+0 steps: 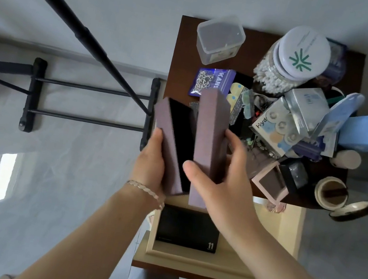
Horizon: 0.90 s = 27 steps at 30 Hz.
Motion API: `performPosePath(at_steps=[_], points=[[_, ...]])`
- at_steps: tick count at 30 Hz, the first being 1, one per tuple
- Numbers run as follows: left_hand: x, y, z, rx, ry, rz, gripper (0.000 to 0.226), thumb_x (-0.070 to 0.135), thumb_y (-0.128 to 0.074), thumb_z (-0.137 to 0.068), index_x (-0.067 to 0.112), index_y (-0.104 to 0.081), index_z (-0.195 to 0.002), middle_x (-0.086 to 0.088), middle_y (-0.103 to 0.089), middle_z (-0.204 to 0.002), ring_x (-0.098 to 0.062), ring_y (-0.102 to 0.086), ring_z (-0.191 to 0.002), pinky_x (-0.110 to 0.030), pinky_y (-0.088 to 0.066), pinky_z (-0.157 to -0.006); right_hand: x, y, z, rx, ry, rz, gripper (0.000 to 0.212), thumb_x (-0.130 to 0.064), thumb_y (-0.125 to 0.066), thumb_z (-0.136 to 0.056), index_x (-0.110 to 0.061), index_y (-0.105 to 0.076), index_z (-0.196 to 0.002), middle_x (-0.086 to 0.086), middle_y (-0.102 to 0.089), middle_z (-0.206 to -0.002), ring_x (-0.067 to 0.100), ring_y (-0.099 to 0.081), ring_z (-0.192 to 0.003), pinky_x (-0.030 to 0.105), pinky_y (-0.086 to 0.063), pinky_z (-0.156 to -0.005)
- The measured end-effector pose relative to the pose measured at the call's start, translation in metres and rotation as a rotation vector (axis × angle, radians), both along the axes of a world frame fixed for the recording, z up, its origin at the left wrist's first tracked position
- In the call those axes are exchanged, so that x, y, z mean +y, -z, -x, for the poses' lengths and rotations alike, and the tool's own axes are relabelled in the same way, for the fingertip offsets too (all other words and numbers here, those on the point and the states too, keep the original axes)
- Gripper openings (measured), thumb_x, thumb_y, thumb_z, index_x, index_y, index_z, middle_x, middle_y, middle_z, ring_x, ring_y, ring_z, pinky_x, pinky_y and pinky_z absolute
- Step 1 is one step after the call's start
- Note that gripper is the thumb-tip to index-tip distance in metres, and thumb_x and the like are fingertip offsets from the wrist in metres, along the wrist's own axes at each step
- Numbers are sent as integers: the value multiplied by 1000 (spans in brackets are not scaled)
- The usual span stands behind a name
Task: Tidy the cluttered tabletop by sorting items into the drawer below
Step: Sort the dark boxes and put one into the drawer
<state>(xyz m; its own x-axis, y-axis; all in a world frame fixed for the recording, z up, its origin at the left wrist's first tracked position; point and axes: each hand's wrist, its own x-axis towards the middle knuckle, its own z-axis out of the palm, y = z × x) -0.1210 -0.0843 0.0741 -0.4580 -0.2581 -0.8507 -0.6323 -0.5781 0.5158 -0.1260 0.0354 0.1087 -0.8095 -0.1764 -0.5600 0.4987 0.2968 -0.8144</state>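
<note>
Above the drawer (290, 234), your left hand (152, 160) grips the open box (168, 141), your right hand (218, 189) its lid (211, 129), likely to close it first.

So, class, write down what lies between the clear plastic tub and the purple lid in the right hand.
In the head view, a purple packet of silver links lies on the tabletop between tub and lid.
</note>
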Motion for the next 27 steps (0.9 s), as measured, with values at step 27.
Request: performPosePath(at_steps=[27], points=[[-43,-8,-32,-90,92,167,11,17,-52,-91,25,-58,-86,-7,-65,-91,-29,-63,-87,-43,-53,-76,-4,94,33,60,66,-697,39,-28,-55,-90,-10,-47,-124,12,-49,-125,24,-52,-110,26,-41,-77]])
